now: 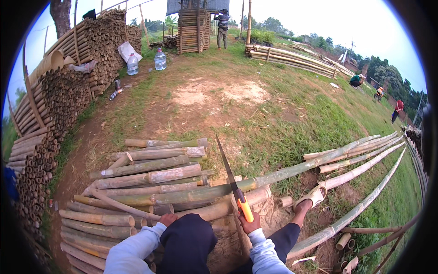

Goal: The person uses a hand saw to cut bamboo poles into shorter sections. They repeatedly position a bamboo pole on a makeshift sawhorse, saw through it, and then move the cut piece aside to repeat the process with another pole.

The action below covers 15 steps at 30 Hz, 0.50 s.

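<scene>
My right hand [250, 223] is closed round the orange handle of a hand saw [226, 166], its dark tapering blade pointing up and away. The blade crosses in front of or beside a long green bamboo pole [283, 175]; whether its teeth touch the pole, I cannot tell. By my knee, my left hand [169, 219] is curled at the near end of a thin bamboo stick [121, 206], which slants away to the left over the cut pieces. Part of that hand is hidden behind my dark-clad knee [189, 239]. Under the long pole lies a thicker bamboo log [223, 208].
Cut bamboo lengths [150, 176] lie piled at left. Tall bamboo stacks [68, 96] stand beyond, near two water bottles [160, 60]. Long poles [351, 210] stretch rightward past my sandalled foot [314, 197]. A person [222, 27] stands at the back; several others are far right.
</scene>
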### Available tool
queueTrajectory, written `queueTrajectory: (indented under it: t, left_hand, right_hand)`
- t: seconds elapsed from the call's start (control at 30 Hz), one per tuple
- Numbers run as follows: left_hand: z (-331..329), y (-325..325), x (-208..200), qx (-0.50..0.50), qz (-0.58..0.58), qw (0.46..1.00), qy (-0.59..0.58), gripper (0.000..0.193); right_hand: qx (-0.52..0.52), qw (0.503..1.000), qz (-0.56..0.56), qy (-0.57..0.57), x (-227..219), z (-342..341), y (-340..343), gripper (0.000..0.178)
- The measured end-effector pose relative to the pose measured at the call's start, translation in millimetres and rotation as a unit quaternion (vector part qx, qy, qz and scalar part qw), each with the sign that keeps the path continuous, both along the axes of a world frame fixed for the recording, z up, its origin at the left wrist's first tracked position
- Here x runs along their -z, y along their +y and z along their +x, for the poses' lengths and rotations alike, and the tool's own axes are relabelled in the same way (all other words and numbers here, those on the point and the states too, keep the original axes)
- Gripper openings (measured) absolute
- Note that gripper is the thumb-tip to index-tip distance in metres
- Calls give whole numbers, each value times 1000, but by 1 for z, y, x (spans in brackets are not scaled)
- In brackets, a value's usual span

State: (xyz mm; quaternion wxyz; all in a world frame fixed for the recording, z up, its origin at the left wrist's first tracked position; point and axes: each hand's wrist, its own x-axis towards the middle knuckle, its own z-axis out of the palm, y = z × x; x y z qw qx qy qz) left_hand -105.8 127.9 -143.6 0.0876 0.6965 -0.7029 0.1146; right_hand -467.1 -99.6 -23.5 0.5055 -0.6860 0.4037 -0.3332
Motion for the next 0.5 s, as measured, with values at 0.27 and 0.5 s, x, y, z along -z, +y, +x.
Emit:
queueTrajectory:
  t: [0.27, 0.5]
  left_hand:
    - [-1, -3, -72, -25, -100, 993, -54, 9]
    - [10, -27, -100, 51, -56, 997, 21, 16]
  right_hand:
    - [-11, 999, 14, -41, -3, 20, 7, 20]
    - [-10, 1000, 11, -21, -9, 15, 5, 18]
